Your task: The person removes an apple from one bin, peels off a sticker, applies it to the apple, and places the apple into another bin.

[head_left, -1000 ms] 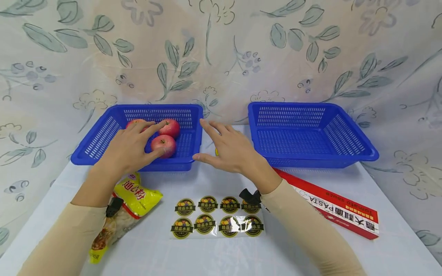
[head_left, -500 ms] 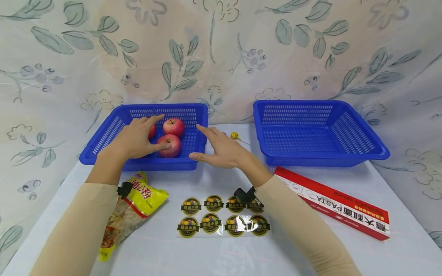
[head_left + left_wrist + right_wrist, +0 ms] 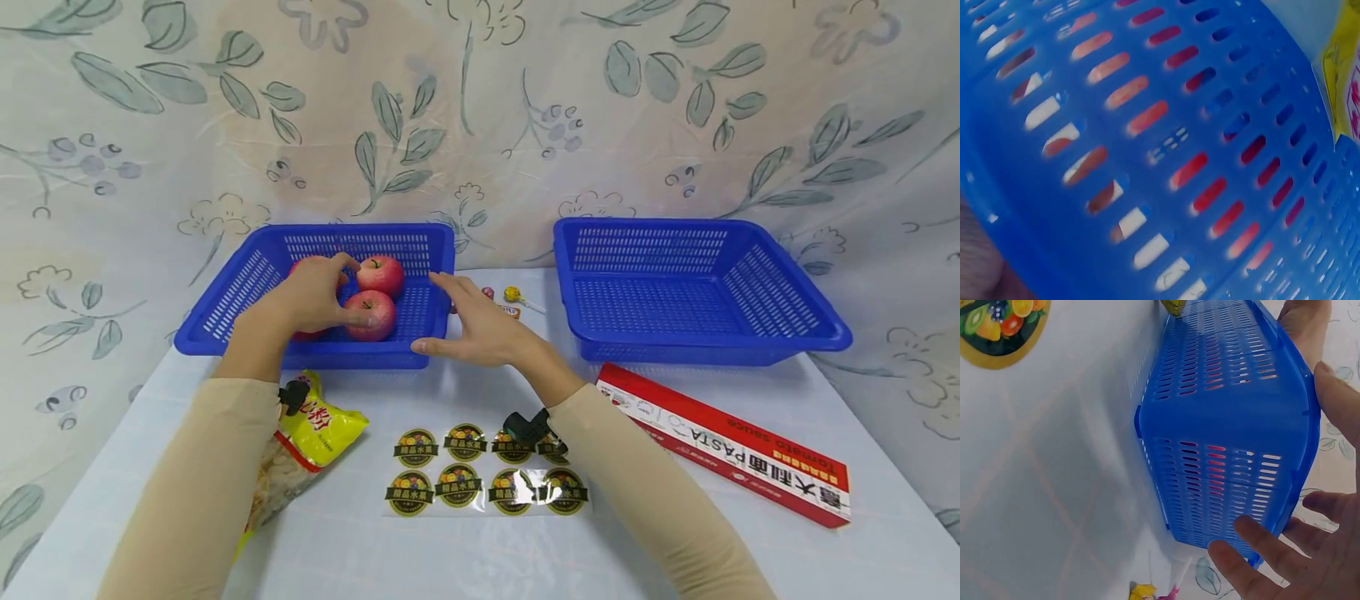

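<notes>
My left hand (image 3: 303, 296) reaches over the left blue basket (image 3: 251, 329), its fingers bent and its thumb overlapping the front apple (image 3: 371, 312) in the head view. A second red apple (image 3: 381, 273) sits just behind, near the fingertips. Another apple (image 3: 303, 265) is partly hidden by the hand. Through the slots of the basket wall (image 3: 1004, 162), red apple skin shows in the left wrist view. My right hand (image 3: 480, 325) is at the basket's right end, fingers spread. In the right wrist view its thumb (image 3: 1338, 400) is right at the rim and its fingers lie along the end wall.
A second blue basket (image 3: 645, 342) stands at the right. Lollipops (image 3: 513, 294) lie between the baskets. In front are a yellow macaroni bag (image 3: 330, 433), a sheet of round fruit stickers (image 3: 459, 485) and a red pasta box (image 3: 727, 446). A patterned curtain (image 3: 487, 125) hangs behind.
My left hand has moved right over the apples, its fingers bending from straighter to more curved. My right hand stays by the basket's right end. The head view has shifted slightly.
</notes>
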A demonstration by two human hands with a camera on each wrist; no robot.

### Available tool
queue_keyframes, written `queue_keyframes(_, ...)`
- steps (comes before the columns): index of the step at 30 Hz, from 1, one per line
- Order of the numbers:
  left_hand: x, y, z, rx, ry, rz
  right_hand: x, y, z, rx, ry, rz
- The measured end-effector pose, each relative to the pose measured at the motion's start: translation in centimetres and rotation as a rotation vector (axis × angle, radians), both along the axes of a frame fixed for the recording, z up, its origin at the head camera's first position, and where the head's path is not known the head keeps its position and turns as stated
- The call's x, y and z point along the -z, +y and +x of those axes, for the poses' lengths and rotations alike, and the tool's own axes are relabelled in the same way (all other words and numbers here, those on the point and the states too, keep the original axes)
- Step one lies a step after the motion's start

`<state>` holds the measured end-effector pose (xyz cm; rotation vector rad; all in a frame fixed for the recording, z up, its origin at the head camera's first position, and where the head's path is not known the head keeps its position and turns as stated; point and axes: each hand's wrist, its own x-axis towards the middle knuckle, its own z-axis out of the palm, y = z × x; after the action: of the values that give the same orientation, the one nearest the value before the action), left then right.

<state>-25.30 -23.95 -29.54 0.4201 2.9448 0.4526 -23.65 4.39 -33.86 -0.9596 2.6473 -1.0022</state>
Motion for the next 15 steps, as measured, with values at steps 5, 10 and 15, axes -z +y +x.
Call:
queue_keyframes(5, 0.3, 0.9, -0.8, 0.002, -0.084, -0.083, 0.7, 0.4, -0.4, 0.025, -0.039, -0.093)
queue_keyframes(10, 0.6, 1.2, -1.5, -0.027, -0.164, -0.104, 1.2, 0.6, -0.5, 0.047, -0.069, -0.135)
queue_keyframes(15, 1.3, 0.7, -1.4, -0.016, -0.184, -0.122, 1.6, 0.3, -0.4, 0.053, -0.090, -0.130)
